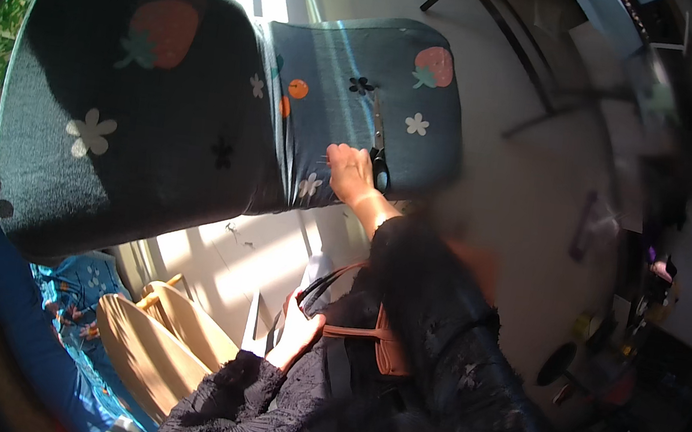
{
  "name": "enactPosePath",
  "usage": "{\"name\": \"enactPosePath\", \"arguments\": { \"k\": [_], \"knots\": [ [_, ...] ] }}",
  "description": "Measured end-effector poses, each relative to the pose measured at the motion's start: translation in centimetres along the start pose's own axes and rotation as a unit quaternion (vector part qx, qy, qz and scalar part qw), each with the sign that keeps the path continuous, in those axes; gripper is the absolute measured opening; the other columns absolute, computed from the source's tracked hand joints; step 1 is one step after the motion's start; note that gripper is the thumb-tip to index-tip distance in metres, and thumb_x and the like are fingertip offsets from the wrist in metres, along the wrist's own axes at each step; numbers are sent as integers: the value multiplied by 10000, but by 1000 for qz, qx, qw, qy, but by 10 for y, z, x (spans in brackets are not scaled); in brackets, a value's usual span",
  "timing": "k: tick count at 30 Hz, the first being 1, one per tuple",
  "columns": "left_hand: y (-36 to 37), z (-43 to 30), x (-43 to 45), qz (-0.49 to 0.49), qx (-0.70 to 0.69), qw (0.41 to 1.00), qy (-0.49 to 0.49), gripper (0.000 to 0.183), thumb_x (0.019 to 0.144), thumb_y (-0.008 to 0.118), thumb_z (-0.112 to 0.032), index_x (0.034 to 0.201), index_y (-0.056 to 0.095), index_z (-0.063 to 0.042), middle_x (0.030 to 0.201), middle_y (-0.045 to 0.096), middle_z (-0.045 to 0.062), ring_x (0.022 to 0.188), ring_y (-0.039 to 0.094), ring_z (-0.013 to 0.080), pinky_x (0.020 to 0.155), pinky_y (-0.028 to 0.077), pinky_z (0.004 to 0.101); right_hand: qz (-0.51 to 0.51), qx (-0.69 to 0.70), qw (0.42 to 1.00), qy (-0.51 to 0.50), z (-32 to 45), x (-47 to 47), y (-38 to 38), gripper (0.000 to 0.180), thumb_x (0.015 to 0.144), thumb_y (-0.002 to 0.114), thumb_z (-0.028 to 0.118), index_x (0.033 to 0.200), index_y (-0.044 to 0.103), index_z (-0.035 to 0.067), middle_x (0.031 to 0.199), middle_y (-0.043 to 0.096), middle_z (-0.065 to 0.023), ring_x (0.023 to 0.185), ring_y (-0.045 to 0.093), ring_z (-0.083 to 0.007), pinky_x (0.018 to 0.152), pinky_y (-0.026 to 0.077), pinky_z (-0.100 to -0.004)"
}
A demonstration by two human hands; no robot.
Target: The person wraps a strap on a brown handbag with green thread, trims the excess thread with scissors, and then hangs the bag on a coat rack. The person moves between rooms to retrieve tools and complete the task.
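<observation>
A pair of scissors (379,139) with black handles lies on the dark blue-grey fabric seat cover (353,55), which is printed with flowers and fruit. My right hand (353,171) is over the near part of this seat, just left of the scissors' handles. Its fingers are curled, and something thin and pale shows at the fingertips, too small to name. Lower down, my left hand (296,333) grips dark straps beside a brown leather bag (391,348) against my body. Part of the bag is hidden by my dark sleeve.
The chair's covered backrest (172,97) rises at the left. Below it stand curved wooden panels (151,347) by a blue patterned cloth (81,284). Small dark bits (240,235) lie on the sunlit floor. Dark metal legs (517,36) stand upper right; blurred clutter is at the far right.
</observation>
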State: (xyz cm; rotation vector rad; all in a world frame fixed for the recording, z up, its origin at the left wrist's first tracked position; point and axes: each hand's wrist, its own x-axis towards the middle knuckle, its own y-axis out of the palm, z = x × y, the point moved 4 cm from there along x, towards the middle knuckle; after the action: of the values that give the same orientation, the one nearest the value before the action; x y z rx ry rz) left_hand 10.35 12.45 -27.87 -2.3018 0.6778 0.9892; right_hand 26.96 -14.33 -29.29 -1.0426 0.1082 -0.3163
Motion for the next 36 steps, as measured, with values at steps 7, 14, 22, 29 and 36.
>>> {"name": "enactPosePath", "arguments": {
  "k": [7, 14, 22, 29, 36],
  "knots": [
    [-4, -53, -15, 75, 15, 985, -152, 694, 652, 642, -111, 1226, 286, 51, 951, 520, 178, 783, 545, 241, 669, 460, 335, -40, 258, 955, 137, -17, -55, -110, 81, 827, 491, 105, 858, 464, 35, 776, 558, -176, 746, 558, -350, 655, 433, -384],
    [-11, -97, -29, 236, -99, 967, -7, 607, 682, 633, -134, 1205, 343, -36, 972, 486, 113, 862, 499, 218, 760, 421, 378, -188, 386, 848, 312, -87, -213, -213, 120, 873, 498, 159, 847, 488, 43, 751, 458, 38, 706, 425, -54, 647, 377, -204],
    [50, -236, -82, 379, -161, 911, 22, 456, 721, 601, -111, 1137, 415, -95, 894, 449, 42, 850, 449, 184, 774, 401, 376, -378, 484, 650, 447, -164, -316, -283, 90, 852, 536, 143, 815, 532, 61, 700, 443, 72, 650, 392, -20, 585, 334, -172],
    [201, -315, -150, 758, -140, 631, -85, 299, 804, 525, -233, 890, 606, 41, 814, 587, 144, 772, 548, 299, 848, 370, 397, -481, 389, 575, 536, -233, -441, -306, 111, 856, 540, 152, 817, 508, 53, 709, 420, 65, 670, 377, -31, 607, 328, -181],
    [241, -356, -190, 799, -131, 585, -56, 318, 834, 508, -230, 953, 604, 49, 932, 605, 220, 1003, 518, 378, 1054, 123, 478, -521, 288, 457, 661, -166, -561, -301, 118, 849, 540, 145, 798, 520, 41, 670, 441, 49, 633, 383, -32, 570, 331, -196]
  ]
}}
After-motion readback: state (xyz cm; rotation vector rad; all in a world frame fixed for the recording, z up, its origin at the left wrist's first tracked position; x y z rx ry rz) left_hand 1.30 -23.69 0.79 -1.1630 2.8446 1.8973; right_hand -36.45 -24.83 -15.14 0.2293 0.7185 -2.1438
